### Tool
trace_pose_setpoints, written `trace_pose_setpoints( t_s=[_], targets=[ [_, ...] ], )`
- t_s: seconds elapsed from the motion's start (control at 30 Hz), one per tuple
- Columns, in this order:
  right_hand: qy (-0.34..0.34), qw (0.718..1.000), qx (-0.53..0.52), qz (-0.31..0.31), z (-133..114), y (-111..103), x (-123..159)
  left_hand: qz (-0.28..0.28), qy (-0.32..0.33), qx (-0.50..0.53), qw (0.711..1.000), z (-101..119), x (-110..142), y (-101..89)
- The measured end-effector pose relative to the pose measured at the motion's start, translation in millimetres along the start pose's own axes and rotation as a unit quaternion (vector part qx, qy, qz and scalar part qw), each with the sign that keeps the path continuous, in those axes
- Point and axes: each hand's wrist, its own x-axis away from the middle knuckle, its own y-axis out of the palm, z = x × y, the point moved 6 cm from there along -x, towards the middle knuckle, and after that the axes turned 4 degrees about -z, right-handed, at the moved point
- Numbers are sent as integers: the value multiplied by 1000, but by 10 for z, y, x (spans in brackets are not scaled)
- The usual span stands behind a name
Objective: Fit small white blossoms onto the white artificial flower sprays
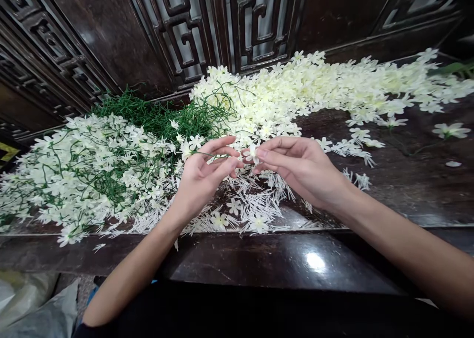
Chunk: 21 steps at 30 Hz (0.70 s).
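One white flower (253,154) is pinched in the right hand (299,166), near-right of the green stem heap (187,119), left hand (202,177) half-curled with a thin stem (219,155) across it, I can't tell if gripped, cream blossom pile (274,98) right of the heap on the counter (411,185).

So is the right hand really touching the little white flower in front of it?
Touching. The head view shows the right hand with its thumb tip against the edge of the little white flower, no gap between them.
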Motion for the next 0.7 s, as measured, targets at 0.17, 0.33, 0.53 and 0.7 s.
trace_pose_setpoints(
  t_s=[0.17, 0.33, 0.53, 0.7],
  targets=[
    [-30, 999, 35, 27, -57, -47, 14, -27, -56, 5, 998, -90, -1, 9],
    [-40, 998, 40, 30, -51, -61, 30, -23, -54, -33, 998, -72, 10, 22],
    [-44, 996, 72, 17, -72, -8, 42, 38, 103, -88, 990, 105, 37, 2],
    [-37, 996, 78, -27, -102, 74, 57, 45, 144, -158, 976, 160, 75, 23]
  ],
)
